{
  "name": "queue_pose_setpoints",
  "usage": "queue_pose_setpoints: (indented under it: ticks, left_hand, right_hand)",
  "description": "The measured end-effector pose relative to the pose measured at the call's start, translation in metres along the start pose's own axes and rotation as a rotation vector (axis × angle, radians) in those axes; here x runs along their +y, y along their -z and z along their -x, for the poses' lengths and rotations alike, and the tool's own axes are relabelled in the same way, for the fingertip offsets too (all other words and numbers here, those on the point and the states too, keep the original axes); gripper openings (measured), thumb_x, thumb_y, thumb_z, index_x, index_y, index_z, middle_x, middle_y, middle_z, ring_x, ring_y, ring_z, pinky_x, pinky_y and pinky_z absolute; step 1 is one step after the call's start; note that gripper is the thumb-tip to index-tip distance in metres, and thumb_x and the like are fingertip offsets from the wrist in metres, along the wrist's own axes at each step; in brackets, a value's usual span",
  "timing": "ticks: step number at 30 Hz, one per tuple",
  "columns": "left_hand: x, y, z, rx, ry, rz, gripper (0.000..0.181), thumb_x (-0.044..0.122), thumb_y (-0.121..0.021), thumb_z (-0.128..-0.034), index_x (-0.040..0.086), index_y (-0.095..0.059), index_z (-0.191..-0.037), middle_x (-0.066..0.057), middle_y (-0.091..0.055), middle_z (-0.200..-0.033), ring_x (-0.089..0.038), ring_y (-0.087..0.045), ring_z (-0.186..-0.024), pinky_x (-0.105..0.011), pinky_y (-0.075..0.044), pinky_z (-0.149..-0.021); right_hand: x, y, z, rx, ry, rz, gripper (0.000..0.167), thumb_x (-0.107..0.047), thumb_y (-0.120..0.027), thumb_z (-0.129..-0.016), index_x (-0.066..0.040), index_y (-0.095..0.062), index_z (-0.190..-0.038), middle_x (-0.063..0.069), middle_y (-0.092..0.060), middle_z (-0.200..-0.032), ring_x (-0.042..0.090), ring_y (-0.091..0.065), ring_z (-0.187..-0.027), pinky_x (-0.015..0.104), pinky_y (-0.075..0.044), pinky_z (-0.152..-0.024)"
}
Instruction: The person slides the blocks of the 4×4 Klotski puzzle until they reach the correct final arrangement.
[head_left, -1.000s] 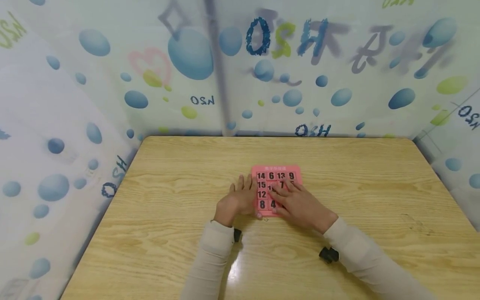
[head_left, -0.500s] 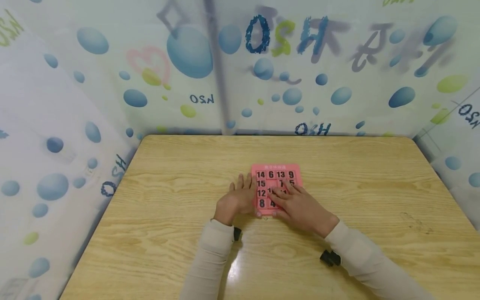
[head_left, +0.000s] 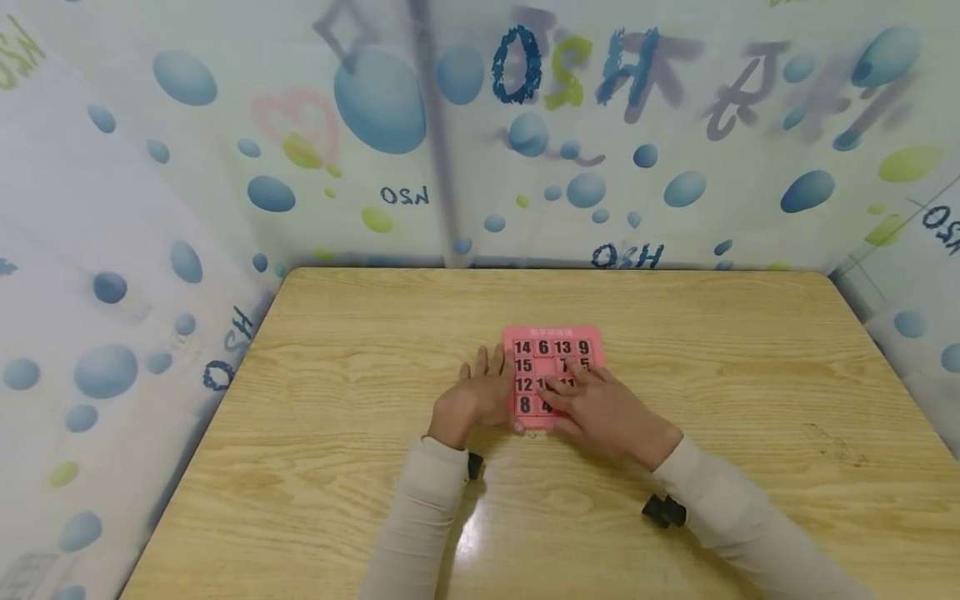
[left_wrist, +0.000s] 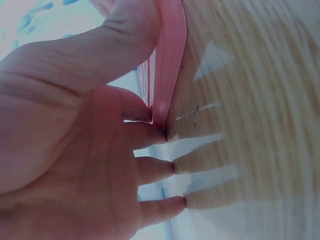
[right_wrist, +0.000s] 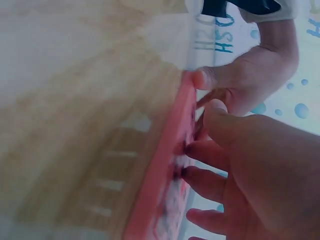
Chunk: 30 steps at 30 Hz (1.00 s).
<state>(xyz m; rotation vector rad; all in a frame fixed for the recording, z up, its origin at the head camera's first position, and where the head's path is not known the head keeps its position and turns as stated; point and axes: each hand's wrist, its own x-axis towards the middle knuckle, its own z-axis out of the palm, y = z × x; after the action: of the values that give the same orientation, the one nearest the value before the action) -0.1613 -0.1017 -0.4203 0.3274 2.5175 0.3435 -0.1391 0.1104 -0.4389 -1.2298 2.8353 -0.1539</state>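
Observation:
A pink number sliding puzzle [head_left: 552,332] lies flat on the table, with black numerals on its square tiles. My left hand [head_left: 472,402] holds it by the left side, thumb at the near left corner. In the left wrist view, fingertips meet the table beside the puzzle's edge [left_wrist: 172,60]. My right hand [head_left: 606,410] lies over the right part, its extended fingers touching tiles and its thumb by the near edge. A gap [head_left: 545,365] shows in the second row, right of the 15 tile [head_left: 523,366]. Several lower right tiles are hidden under the right hand.
The wood-patterned table [head_left: 360,333] stretches around the puzzle on all sides. A wall covering [head_left: 637,125] with blue bubbles stands behind its far edge and at both sides. Dark wrist cameras [head_left: 663,511] sit at the cuffs.
The tile below the gap has slid toward me under the right fingers, into the third row, leaving the gap above it. The left hand stays in place.

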Motion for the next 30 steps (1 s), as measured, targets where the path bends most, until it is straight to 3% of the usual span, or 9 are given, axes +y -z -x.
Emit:
queue_pose_setpoints:
  ticks: [7, 15, 30]
  left_hand:
    - [0.0, 0.001, 0.0, -0.01, 0.0, 0.001, 0.119, 0.044, -0.08, -0.0792, 0.006, -0.001, -0.16, -0.014, 0.006, -0.166, -0.035, 0.01, -0.152, -0.054, -0.005, -0.123]
    - [0.0, 0.002, 0.001, -0.005, -0.003, -0.018, 0.117, 0.044, -0.078, -0.0806, 0.006, -0.002, -0.16, -0.014, 0.004, -0.166, -0.036, 0.008, -0.152, -0.054, -0.007, -0.123]
    - [0.001, 0.002, 0.001, -0.01, 0.008, -0.014, 0.117, 0.043, -0.079, -0.0802, 0.006, -0.002, -0.16, -0.013, 0.005, -0.166, -0.035, 0.009, -0.152, -0.053, -0.005, -0.123]
  right_hand:
    - [0.008, 0.005, -0.015, -0.03, -0.079, -0.027, 0.061, -0.046, -0.049, -0.102, -0.015, -0.041, -0.153, 0.009, -0.038, -0.157, 0.042, -0.027, -0.147, 0.061, -0.023, -0.117]
    - [0.018, 0.003, -0.035, -0.091, -0.18, -0.016, 0.063, -0.048, -0.044, -0.103, -0.012, -0.036, -0.154, 0.008, -0.032, -0.16, 0.042, -0.019, -0.149, 0.065, -0.019, -0.117]
    - [0.02, -0.002, -0.038, -0.093, -0.189, -0.044, 0.062, -0.048, -0.043, -0.103, -0.011, -0.038, -0.153, 0.008, -0.034, -0.159, 0.043, -0.022, -0.148, 0.064, -0.02, -0.117]
